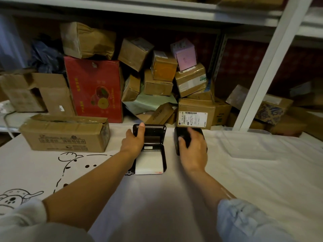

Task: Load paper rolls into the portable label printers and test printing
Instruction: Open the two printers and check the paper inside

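Observation:
Two black label printers lie side by side on the white cloth. The left printer (154,137) has its lid swung up and away from me, and a white stack of paper (150,162) fills its tray. My left hand (134,141) holds the raised lid at its left edge, thumb up along the lid's inner face. The right printer (181,135) is closed. My right hand (193,148) grips it from above with curled fingers and covers most of it.
A long cardboard box (65,133) lies left of the printers. A clear plastic bin (251,144) sits to the right. Many stacked cardboard parcels (192,81) and a red carton (94,89) crowd the shelf behind. A white shelf post (265,67) slants at right.

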The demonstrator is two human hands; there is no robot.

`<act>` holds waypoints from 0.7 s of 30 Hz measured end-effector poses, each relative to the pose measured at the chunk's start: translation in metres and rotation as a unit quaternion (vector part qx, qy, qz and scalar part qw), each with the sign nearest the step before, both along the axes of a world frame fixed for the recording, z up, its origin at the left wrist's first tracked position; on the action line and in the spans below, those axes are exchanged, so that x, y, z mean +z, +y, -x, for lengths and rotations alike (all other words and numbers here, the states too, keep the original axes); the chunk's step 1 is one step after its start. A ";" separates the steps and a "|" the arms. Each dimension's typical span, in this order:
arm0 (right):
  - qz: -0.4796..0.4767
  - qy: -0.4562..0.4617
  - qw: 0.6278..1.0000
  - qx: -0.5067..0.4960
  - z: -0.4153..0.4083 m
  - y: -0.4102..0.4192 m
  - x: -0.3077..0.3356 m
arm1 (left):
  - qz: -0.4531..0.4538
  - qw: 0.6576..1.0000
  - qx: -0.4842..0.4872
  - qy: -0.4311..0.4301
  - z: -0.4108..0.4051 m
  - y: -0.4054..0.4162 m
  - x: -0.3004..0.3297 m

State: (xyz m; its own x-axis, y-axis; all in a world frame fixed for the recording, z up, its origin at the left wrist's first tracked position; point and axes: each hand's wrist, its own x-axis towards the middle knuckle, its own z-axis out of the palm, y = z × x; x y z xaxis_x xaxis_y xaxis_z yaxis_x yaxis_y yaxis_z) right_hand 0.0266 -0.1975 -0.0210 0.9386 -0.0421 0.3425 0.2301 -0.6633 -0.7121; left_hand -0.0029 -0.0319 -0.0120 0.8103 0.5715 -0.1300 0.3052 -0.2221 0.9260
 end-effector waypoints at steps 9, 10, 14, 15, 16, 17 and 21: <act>0.169 0.176 0.969 -0.024 -0.046 -0.013 -0.010 | -0.412 0.903 0.036 -0.112 0.002 -0.026 0.000; 0.177 0.165 0.970 -0.025 -0.043 -0.015 -0.010 | -0.472 0.872 0.022 -0.128 0.004 -0.030 0.000; 0.211 0.134 0.968 -0.019 -0.020 -0.021 -0.013 | -0.627 0.732 -0.124 -0.236 0.019 -0.046 -0.009; 0.217 0.130 0.967 -0.012 -0.013 -0.023 -0.015 | -0.617 0.733 -0.166 -0.232 0.025 -0.050 -0.012; 0.220 0.130 0.967 -0.005 -0.006 -0.026 -0.016 | -0.593 0.750 -0.197 -0.216 0.032 -0.054 -0.012; 0.220 0.130 0.967 0.001 -0.001 -0.029 -0.016 | -0.560 0.775 -0.216 -0.196 0.038 -0.058 -0.012; 0.223 0.143 0.964 0.000 0.007 -0.050 -0.005 | -0.475 0.843 -0.200 -0.151 0.043 -0.071 -0.006</act>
State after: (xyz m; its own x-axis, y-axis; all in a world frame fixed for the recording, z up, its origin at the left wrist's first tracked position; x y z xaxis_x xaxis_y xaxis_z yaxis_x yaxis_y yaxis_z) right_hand 0.0194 -0.2474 -0.0262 0.9974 0.0487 0.0533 0.0657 -0.9186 -0.3896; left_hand -0.0457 -0.1027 -0.0182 0.8770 -0.0263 0.4798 -0.1887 -0.9371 0.2936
